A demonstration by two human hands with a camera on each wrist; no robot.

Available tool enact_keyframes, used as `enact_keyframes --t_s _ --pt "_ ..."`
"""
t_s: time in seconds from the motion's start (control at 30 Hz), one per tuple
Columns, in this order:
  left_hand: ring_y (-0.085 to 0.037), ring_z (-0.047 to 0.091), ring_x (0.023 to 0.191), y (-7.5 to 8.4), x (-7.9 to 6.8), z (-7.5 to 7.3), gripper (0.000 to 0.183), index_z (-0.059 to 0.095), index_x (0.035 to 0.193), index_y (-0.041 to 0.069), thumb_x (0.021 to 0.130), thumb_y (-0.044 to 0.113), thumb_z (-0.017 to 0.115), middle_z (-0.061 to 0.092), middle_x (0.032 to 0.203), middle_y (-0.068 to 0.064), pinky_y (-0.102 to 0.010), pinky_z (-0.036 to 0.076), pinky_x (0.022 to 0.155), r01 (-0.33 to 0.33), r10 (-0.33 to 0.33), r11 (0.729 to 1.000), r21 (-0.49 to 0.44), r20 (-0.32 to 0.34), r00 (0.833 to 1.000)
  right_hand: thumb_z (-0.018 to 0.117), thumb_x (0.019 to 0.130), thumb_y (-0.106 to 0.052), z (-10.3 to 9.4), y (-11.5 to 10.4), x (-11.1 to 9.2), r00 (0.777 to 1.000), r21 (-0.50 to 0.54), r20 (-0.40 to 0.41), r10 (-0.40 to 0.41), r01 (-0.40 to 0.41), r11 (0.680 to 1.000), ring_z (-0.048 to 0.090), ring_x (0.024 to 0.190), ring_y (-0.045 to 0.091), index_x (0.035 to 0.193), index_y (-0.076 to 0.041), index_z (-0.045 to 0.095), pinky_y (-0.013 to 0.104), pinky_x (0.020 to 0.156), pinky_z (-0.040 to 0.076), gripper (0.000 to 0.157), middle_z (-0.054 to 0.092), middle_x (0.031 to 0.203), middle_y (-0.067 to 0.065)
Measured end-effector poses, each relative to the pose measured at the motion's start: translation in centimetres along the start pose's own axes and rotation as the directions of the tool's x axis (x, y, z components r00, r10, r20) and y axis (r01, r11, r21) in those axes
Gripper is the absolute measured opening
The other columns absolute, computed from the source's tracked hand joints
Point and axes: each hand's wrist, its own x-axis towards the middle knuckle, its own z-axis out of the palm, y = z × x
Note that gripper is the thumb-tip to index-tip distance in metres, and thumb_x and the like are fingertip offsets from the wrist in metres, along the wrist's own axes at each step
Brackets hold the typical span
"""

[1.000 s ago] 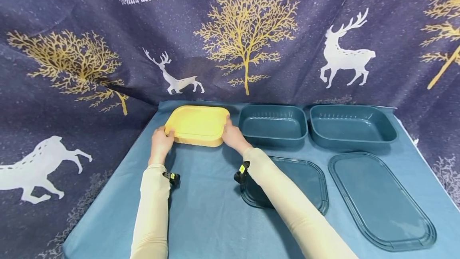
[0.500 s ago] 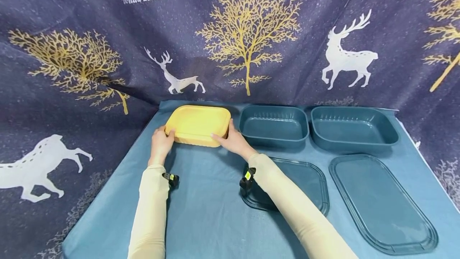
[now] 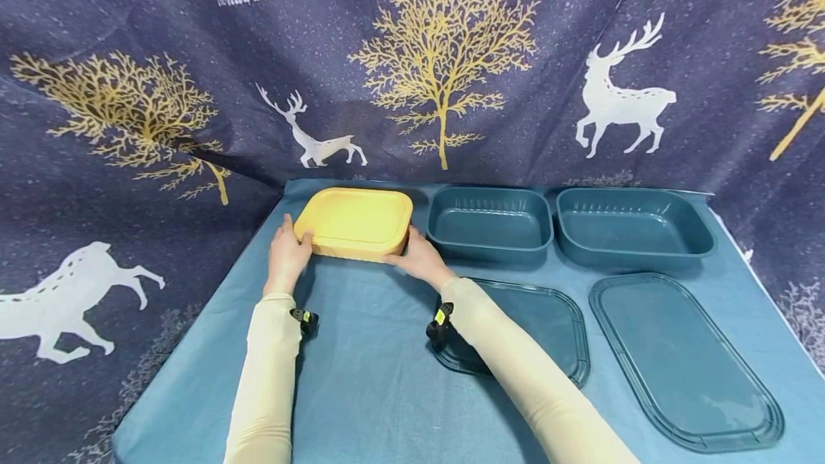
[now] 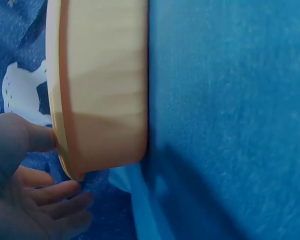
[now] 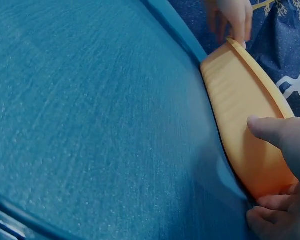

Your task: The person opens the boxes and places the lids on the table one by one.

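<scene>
A yellow lidded food container (image 3: 353,217) stands at the back left of the blue-covered table, its lid on top. My left hand (image 3: 288,253) holds its left front corner; in the left wrist view the thumb (image 4: 41,138) lies on the lid's rim and the index fingertip meets the corner below it. At the other end my right hand (image 3: 422,256) grips the right front corner. The right wrist view shows that thumb (image 5: 265,129) against the container's front wall (image 5: 240,95), with the other fingers curled around the end near the table.
Two open dark teal containers, one (image 3: 490,224) beside the yellow one and one (image 3: 634,228) at the back right, stand in the same row. In front lie two flat teal lids, one (image 3: 535,321) partly under my right forearm and another (image 3: 686,360) farther right. A patterned cloth (image 3: 503,70) hangs behind.
My right hand has shifted from the lid's right rim down to the front corner, its thumb now on the front wall. The left hand and the container have stayed in place.
</scene>
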Motion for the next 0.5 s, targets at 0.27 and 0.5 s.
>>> enact_keyframes --t_s 0.27,0.5 --pt "-0.048 0.040 0.137 1.5 0.0 -0.3 0.066 0.043 0.148 -0.007 0.098 0.028 0.067 0.044 0.147 -0.031 -0.061 0.029 0.113 -0.338 0.339 0.940 0.045 -0.011 0.941 0.076 0.088 -0.049 0.2 0.3 0.1 1.000 -0.009 -0.018 0.018 -0.019 1.000 0.054 0.128 0.032 0.159 -0.005 0.022 0.045 0.104 0.046 0.099 0.043 0.153 0.019" --pt "-0.037 0.037 0.143 3.3 0.2 0.0 0.078 0.053 0.145 0.001 0.087 0.048 0.078 0.046 0.151 -0.020 -0.054 0.029 0.116 -0.563 0.544 0.824 0.063 0.189 0.817 0.077 0.088 -0.048 0.1 0.6 0.4 1.000 -0.006 -0.026 0.002 -0.002 1.000 0.054 0.129 0.031 0.158 -0.005 0.026 0.044 0.103 0.047 0.096 0.046 0.152 0.015"
